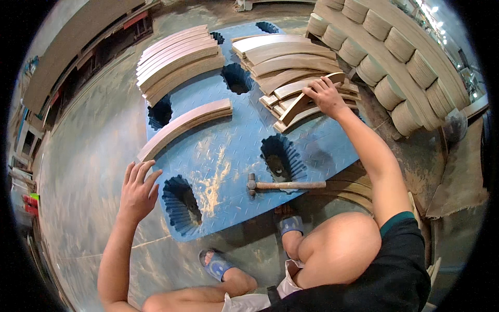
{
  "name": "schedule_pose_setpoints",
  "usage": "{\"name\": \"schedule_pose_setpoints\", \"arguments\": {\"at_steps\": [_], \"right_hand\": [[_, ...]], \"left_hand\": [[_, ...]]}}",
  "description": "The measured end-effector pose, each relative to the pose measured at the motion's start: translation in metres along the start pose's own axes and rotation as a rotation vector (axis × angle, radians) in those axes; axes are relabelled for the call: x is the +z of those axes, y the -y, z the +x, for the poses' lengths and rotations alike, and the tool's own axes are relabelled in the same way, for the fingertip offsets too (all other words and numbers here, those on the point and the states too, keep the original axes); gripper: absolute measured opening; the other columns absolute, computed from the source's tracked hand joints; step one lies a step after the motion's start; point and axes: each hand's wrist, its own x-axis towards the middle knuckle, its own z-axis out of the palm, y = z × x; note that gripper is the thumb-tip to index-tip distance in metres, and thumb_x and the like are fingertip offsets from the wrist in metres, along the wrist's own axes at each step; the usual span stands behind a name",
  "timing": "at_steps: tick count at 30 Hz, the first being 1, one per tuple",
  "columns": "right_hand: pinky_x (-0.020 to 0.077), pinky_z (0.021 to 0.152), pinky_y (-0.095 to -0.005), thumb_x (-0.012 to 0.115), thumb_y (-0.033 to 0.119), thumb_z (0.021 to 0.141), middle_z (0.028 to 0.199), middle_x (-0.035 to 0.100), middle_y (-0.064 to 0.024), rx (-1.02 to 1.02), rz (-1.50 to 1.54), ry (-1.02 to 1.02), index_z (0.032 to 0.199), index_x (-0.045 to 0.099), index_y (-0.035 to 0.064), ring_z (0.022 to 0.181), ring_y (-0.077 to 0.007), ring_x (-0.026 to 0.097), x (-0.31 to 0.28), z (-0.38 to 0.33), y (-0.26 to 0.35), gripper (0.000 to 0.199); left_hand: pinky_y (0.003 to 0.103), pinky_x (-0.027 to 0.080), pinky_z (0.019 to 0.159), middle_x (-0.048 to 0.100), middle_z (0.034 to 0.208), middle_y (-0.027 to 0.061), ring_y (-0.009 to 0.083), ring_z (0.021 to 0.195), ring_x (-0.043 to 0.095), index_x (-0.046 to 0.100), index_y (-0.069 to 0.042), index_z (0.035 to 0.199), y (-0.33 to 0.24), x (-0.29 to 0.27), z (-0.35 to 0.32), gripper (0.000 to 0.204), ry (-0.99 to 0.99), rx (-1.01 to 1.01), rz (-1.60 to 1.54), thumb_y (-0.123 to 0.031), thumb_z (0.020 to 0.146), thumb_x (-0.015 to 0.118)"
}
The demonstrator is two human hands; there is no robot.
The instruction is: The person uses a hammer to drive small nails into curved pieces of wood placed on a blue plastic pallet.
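Note:
My right hand (326, 97) is closed on a curved wooden slat (295, 110), tilted up off the loose pile of curved slats (291, 62) at the right of a blue plastic pallet (228, 156). My left hand (139, 190) has its fingers spread and holds nothing. It hovers just off the near end of a separate curved wooden piece (184, 125) lying at the pallet's left edge. Behind that piece, a neat stack of curved slats (179, 62) stands on the far left. Close to me, a hammer (288, 185) with a wooden handle lies across the pallet's front.
Ribbed hollows (182, 203) open in the pallet, and sawdust (215, 182) is strewn near the front. Many bundles of curved wood (371, 70) are piled on boards at the far right. More curved slats (345, 187) lie beside my knee, below the pallet's right edge.

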Motion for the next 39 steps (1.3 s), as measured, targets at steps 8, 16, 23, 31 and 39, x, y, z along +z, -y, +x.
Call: {"name": "schedule_pose_setpoints", "arguments": {"at_steps": [8, 16, 23, 31, 39], "right_hand": [[0.0457, 0.119, -0.0511, 0.073, 0.016, 0.101, 0.128, 0.066, -0.002, -0.356, 0.143, -0.334, 0.145, 0.067, 0.0314, 0.127, -0.024, 0.065, -0.079, 0.082, 0.158, 0.047], [0.0469, 0.114, -0.0446, 0.072, 0.029, 0.105, 0.131, 0.069, -0.0005, -0.578, 0.432, -0.47, 0.147, 0.062, 0.0366, 0.126, -0.0202, 0.068, -0.096, 0.122, 0.331, 0.044], [0.0479, 0.122, -0.0461, 0.07, 0.021, 0.101, 0.147, 0.066, -0.0052, -0.6, 0.604, -0.235, 0.155, 0.061, 0.0265, 0.139, -0.0256, 0.064, -0.097, 0.094, 0.357, 0.056], [0.0484, 0.118, -0.0506, 0.082, 0.018, 0.099, 0.145, 0.066, -0.0104, -0.281, 0.736, 0.117, 0.156, 0.061, 0.0151, 0.137, -0.0324, 0.063, -0.095, 0.011, 0.295, 0.06], [0.0553, 0.102, -0.0505, 0.081, 0.017, 0.101, 0.132, 0.069, -0.0176, -0.053, 0.774, 0.45, 0.155, 0.057, 0.0087, 0.123, -0.0406, 0.068, -0.107, -0.055, 0.269, 0.06]], "left_hand": [[0.052, 0.046, 0.124, 0.064, 0.156, 0.018, 0.0429, 0.145, 0.059, 0.069, -0.01, 0.148, -0.063, -0.011, 0.013, 0.045, -0.021, -0.159, -0.45, -0.027, 0.107, 0.077], [0.041, 0.055, 0.113, 0.071, 0.146, 0.0114, 0.0199, 0.13, 0.068, 0.055, -0.002, 0.164, -0.115, 0.049, -0.026, 0.062, 0.377, -0.615, -1.46, -0.045, 0.12, 0.061], [0.047, 0.059, 0.112, 0.071, 0.147, 0.0126, 0.0269, 0.121, 0.076, 0.052, -0.004, 0.161, -0.124, 0.066, -0.053, 0.044, 0.518, -0.796, -1.805, -0.026, 0.123, 0.053], [0.043, 0.064, 0.099, 0.074, 0.14, 0.0148, 0.0251, 0.112, 0.078, 0.05, -0.004, 0.162, -0.107, 0.072, -0.072, 0.043, 0.489, -1.042, -1.852, -0.026, 0.127, 0.041], [0.048, 0.068, 0.09, 0.076, 0.135, 0.0143, 0.0268, 0.106, 0.079, 0.054, -0.005, 0.159, -0.102, 0.091, -0.088, 0.044, 0.47, -1.139, -1.879, -0.031, 0.125, 0.046]]}}
